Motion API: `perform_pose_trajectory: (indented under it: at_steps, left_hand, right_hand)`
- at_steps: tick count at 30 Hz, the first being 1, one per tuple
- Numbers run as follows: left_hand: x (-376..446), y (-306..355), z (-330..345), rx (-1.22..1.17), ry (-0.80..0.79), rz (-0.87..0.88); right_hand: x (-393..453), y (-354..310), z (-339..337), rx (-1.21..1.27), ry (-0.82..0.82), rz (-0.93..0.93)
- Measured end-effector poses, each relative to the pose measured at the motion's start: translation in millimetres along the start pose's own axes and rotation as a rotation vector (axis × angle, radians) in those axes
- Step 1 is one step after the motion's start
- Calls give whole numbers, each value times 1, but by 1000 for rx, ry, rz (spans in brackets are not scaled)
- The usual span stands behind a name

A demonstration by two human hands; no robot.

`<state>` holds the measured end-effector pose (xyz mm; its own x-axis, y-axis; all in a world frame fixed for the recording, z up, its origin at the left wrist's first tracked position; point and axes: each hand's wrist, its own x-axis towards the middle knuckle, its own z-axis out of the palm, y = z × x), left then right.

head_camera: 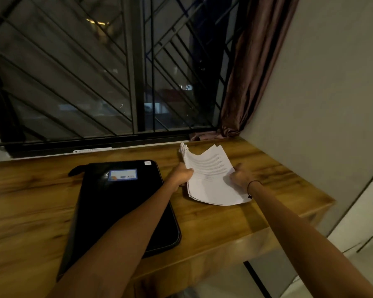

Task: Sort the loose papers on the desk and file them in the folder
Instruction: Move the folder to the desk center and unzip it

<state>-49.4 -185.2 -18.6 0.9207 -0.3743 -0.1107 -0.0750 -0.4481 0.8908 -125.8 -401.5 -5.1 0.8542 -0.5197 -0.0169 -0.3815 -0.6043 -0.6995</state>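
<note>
Nearest me, both forearms reach out over the surface (202, 214); the left one crosses above the folder (108, 203), which lies flat and black on the wood, just left of the papers; it looks closed, its blue label facing up near the far end, and I see no sheet in it or on it; so I judge that nothing has been filed yet.

Beyond that, my hands are on the papers (211, 179); the left hand (182, 175) grips the stack's left edge, thumb on top and fingers curled under; the right hand (241, 176) holds the right edge, fingers bent round it as far as I can tell, a dark band at the wrist; the two hands are apart, one at each side of the stack. The near end of the stack rests on or just over the surface, I cannot tell which; the far end lifts and fans, the sheets uneven at the top corner, so the pile is gathered but not squared.

My reading: the loose sheets are already collected into one bundle, which is the early part of the job; still left are the sorting, squaring the edges, opening the folder and sliding the sheets in. The risk I see is the fanned far corner slipping while I shift my grip.

Farthest off, a barred window (116, 72) and a curtain (250, 67) stand behind the surface.
</note>
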Motion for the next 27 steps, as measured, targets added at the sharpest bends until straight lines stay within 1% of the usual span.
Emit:
perform_pose_trajectory:
  at_steps: [5, 7, 9, 10, 12, 15, 17, 19, 20, 22, 24, 25, 27]
  left_hand:
    - [-4, -1, 1, 341, 212, 2]
    - [-13, -2, -6, 428, 289, 11]
    - [-25, -4, -19, 449, 331, 34]
    - [-32, -6, -26, 444, 333, 48]
    - [-50, -13, -44, 446, 319, 84]
    - [-79, -36, -76, 460, 296, 166]
    - [-101, -54, -100, 454, 244, 243]
    - [-127, -69, -122, 499, 200, 315]
    - [-139, -79, -132, 561, 199, 319]
    - [-163, -98, -149, 716, 216, 243]
    - [-181, -119, -161, 792, 199, 162]
    - [-187, -128, -163, 779, 187, 141]
    - [-191, -139, -166, 671, 196, 141]
  right_hand:
    - [-2, 3, -2, -203, 7, -16]
    - [-6, 1, 1, -309, 68, -9]
    - [-12, -3, 8, -348, 188, -48]
    - [-17, -5, 13, -328, 238, -100]
    - [-31, -14, 26, -271, 275, -242]
    - [-64, -35, 50, -186, 228, -452]
    - [-94, -52, 65, -114, 187, -547]
    - [-125, -66, 78, -76, 136, -611]
    - [-140, -71, 85, -68, 108, -643]
    - [-171, -78, 98, -52, 55, -733]
    - [-201, -82, 112, -54, 20, -840]
    - [-216, -83, 120, -49, 12, -896]
    - [-249, -83, 133, -38, 39, -992]
